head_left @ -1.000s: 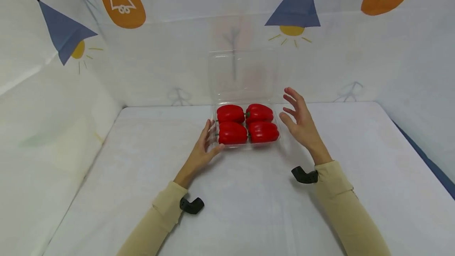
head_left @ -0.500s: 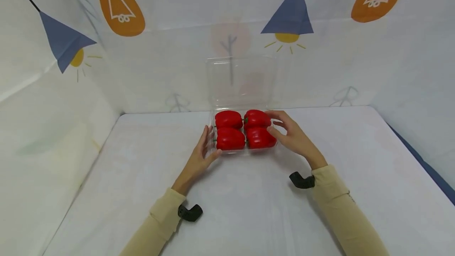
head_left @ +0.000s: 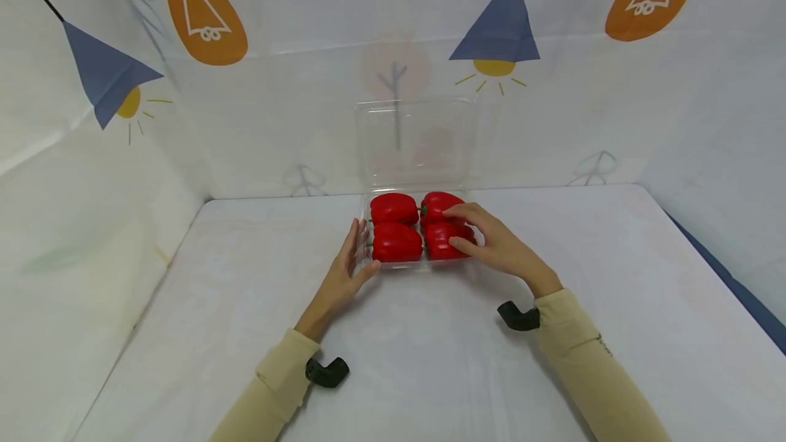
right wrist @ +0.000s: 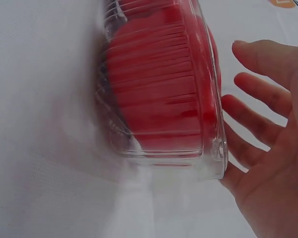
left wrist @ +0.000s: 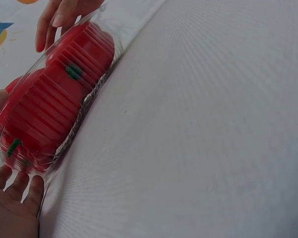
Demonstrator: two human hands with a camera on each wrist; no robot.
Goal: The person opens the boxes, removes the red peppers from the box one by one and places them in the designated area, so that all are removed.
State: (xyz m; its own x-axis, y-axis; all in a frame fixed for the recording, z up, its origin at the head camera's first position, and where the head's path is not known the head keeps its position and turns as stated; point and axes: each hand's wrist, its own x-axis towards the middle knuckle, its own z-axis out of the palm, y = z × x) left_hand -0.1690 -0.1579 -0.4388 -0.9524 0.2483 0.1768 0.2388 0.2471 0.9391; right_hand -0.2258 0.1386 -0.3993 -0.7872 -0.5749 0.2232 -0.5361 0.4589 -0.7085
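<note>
Several red bell peppers, one of them the front-left bell pepper (head_left: pixel 396 243), lie in a clear plastic clamshell box (head_left: pixel 405 265). Its hinged lid (head_left: pixel 417 142) stands raised at the back. My left hand (head_left: pixel 336 285) rests at the box's left end, with the fingers along the side and the thumb by the front-left corner. In the left wrist view, those fingertips (left wrist: pixel 17 181) touch or nearly touch the plastic. Over the right-hand peppers hovers my right hand (head_left: pixel 506 247), its fingers bent loosely. The right wrist view shows its spread fingers (right wrist: pixel 258 121) above the box rim; no grip is visible.
A white-covered table (head_left: pixel 417 360) carries the box near its back edge. Behind it hangs a white cloth wall (head_left: pixel 295 108) printed with lamps and bulbs. A black wrist mount (head_left: pixel 518 316) sticks out from the right sleeve, another mount (head_left: pixel 327 372) from the left.
My right hand has come in from the right of the box and moved left over the right-hand peppers. The left hand stays at the box's left end. The view has tilted slightly up.
</note>
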